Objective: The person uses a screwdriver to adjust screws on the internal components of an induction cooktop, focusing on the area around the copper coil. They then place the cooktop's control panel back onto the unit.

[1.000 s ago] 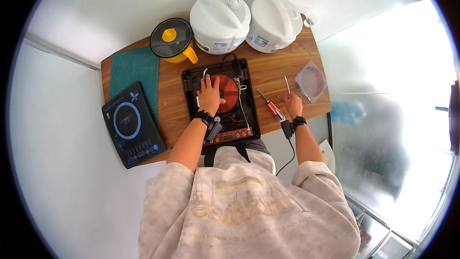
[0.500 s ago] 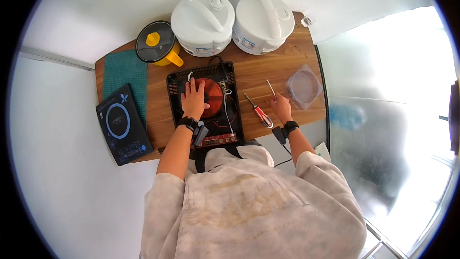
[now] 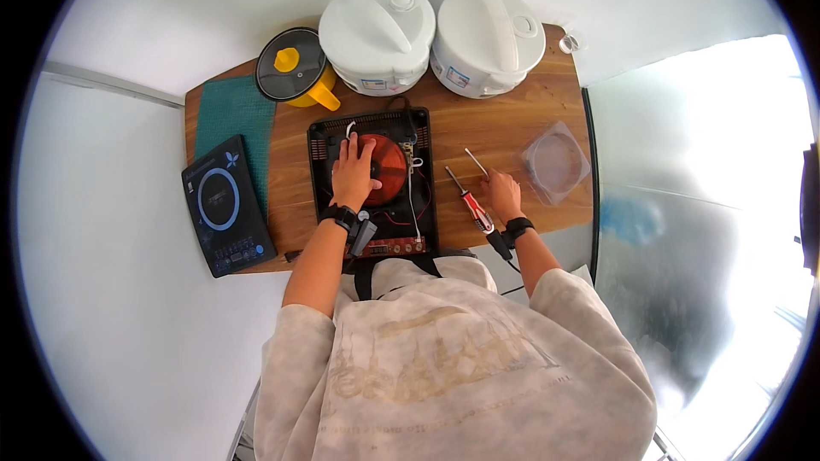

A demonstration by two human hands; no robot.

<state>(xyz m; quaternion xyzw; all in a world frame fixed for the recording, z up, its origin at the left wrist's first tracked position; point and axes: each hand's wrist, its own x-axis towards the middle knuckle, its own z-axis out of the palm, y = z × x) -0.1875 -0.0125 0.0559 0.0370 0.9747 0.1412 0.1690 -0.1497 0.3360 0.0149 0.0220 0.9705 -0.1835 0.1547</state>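
An opened induction cooker base (image 3: pixel 320 138) lies in front of me, its black shell showing wires and a red circuit board (image 3: pixel 395 247) at the near edge. My left hand (image 3: pixel 352 172) rests with spread fingers on the round copper-coloured coil (image 3: pixel 389 172) inside it, near a white wire end (image 3: pixel 350 126). To the right, my right hand (image 3: pixel 504 193) is low over the table, its fingers closed round a thin pale rod (image 3: pixel 475 160) that points away to the left. Just left of that hand lies a red-and-white-handled screwdriver (image 3: pixel 475 209).
A clear plastic container (image 3: pixel 557 164) stands right of my right hand. Behind are two white lidded cookers (image 3: pixel 376 34) (image 3: pixel 487 38) and a yellow pot (image 3: pixel 299 72) with a dark lid. At left, a black glass cooktop panel (image 3: pixel 227 205) overlaps a green mat (image 3: pixel 235 111).
The whole view has shifted a little. My right hand and the rod have come closer to the screwdriver, and the rod has tilted more to the left. My left hand stays on the coil.
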